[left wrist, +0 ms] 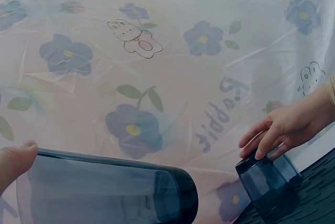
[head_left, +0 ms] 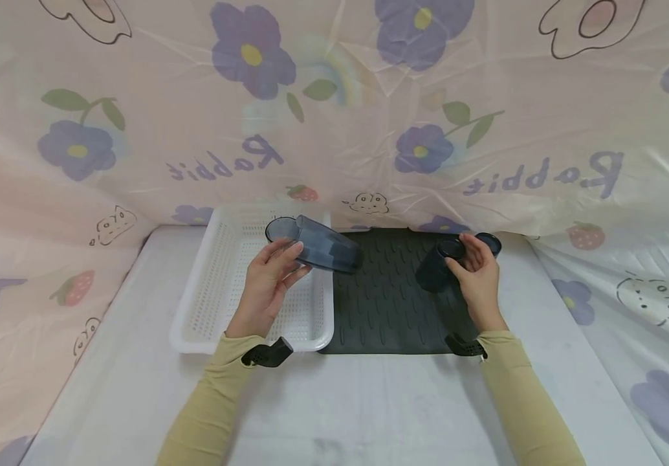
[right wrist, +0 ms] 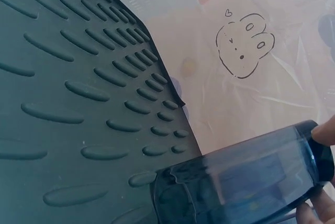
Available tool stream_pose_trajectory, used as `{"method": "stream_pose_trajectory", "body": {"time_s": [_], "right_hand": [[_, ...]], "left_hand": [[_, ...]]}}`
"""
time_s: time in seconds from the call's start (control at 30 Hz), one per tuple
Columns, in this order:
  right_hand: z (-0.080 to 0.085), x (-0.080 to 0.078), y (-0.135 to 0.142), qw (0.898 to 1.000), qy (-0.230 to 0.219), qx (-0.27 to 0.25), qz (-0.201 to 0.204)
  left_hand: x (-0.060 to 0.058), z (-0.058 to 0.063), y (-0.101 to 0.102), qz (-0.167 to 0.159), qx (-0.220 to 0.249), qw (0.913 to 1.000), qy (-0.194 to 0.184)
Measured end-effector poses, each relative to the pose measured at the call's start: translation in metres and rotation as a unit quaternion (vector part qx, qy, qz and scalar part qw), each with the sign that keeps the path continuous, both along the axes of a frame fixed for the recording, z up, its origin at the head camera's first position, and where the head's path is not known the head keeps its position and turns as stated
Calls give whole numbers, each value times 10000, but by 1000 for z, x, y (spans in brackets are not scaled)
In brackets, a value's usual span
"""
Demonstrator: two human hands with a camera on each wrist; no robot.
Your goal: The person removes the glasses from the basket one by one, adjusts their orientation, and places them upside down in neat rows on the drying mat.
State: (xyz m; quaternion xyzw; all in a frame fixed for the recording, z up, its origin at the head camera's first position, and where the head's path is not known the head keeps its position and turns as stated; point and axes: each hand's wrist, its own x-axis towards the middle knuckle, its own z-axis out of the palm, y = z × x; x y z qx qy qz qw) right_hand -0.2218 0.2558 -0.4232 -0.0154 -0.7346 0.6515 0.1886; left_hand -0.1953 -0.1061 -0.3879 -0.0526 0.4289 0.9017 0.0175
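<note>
At the far left, a pale patterned sheet (head_left: 2, 246) is being shown hanging down to a white desk (head_left: 369, 408); flowers, strawberries and rabbits are being displayed on it, and the back and right side are being enclosed by it too. On the left part of the desk, a white perforated basket (head_left: 191, 310) is being supported. Over the basket, the left hand (head_left: 267, 278) is being held with thumb and fingers closed around a translucent blue cup (head_left: 331, 249). This cup is being gripped near its mouth and is being tilted well over, its mouth pointing left and its thick base reaching right, above the edge of a dark ribbed mat (head_left: 381, 317). The mat is being laid just beside the basket, its left edge being met by the basket's right side.

On the right part of the mat, a second blue cup (head_left: 432, 270) is being shown upside down, its thick base uppermost; whether its rim is being rested fully on the mat cannot be told. Its base is being pinched by the right hand (head_left: 480, 278), thumb on one side. Just beyond those fingers, another dark cup (head_left: 490, 242) is being partly hidden.
</note>
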Motion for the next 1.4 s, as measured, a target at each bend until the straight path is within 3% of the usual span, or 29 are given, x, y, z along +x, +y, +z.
{"method": "stream_pose_trajectory", "body": {"time_s": [0.27,0.43,0.6,0.83,1.0,1.2,1.4], "right_hand": [[1,3,-2,9999,62,111,-55],[5,6,-4,9989,356,229,-214],[4,7,-7,9970,753,-84,-151],[8,13,-23,9919,1163,-335,379],[3,14,-37,9899,1017,-564,808],[-1,16,-52,9887,822,-465,1161],[-6,17,-67,9821,522,-946,1540]], "left_hand": [[0,-4,15,-90,-4,9999,63],[-2,-4,21,-116,32,9999,93],[-4,-4,25,-115,123,9999,36],[-8,-5,29,-70,108,9999,-108],[-9,-5,31,-14,112,9999,-100],[-9,-4,32,-2,235,9997,-60],[-10,-2,34,42,315,9994,-110]]}}
